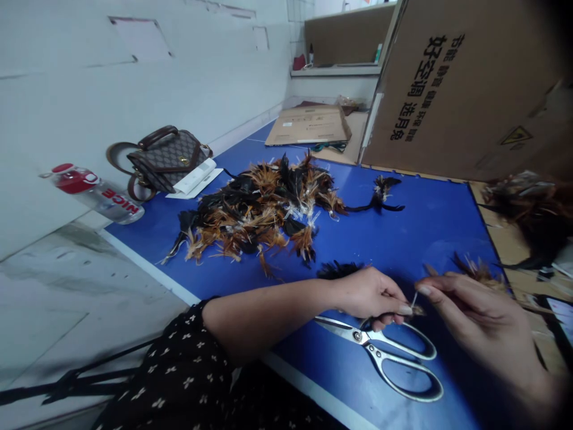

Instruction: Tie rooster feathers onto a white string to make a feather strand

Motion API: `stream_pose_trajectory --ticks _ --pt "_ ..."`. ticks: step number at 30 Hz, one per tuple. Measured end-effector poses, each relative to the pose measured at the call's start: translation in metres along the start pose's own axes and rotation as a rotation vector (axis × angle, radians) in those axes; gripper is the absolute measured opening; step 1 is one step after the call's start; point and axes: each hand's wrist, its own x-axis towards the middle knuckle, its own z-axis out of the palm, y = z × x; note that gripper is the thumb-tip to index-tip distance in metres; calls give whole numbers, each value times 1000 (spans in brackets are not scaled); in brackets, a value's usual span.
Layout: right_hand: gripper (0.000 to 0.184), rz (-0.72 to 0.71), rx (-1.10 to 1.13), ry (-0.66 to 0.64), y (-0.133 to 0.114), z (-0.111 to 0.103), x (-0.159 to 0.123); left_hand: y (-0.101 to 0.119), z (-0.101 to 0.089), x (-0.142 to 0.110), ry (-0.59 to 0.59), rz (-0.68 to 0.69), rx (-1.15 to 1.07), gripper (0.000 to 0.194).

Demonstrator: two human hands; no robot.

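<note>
Feather bundle held over scissors

A small feather bundle point(417, 310) is pinched between thumb and fingers of the nearly closed left hand point(378, 298), above the scissors point(380, 349). A thin white strand point(414, 298) is gripped at its upper end by the right hand point(483, 322), thumb against forefinger. On the blue tabletop point(380, 239), a large feather pile point(264, 209) is spread beyond both hands.

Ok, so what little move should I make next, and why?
I'd probably draw the pale strand gently tighter with your right hand while your left hand steadies the small brown piece: the strand runs from your right fingertips down to that piece, and the scissors lie on the blue table.
</note>
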Motion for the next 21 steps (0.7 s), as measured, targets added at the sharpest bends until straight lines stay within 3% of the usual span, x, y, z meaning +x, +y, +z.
stream_pose_trajectory --ticks 3,6,9,12,16,18,21 --pt "41 11 48 -38 11 5 1 2 1 -2 -74 48 4 49" --pt "43 66 74 -46 23 10 -2 4 -1 -1 -51 181 -97 56" --pt "38 112 87 -64 30 16 -7 3 -3 3 74 329 -178 59" --pt "27 -8 8 -110 29 19 -11 1 -5 8 242 338 -167 48" --pt "16 -293 -50 -265 19 16 -11 -1 -6 8 359 223 102 25" --pt "15 -331 -55 -298 17 12 -10 2 -6 4 316 269 343 23" --pt "18 -267 -26 -288 19 7 -7 8 -4 -2 158 458 556 33"
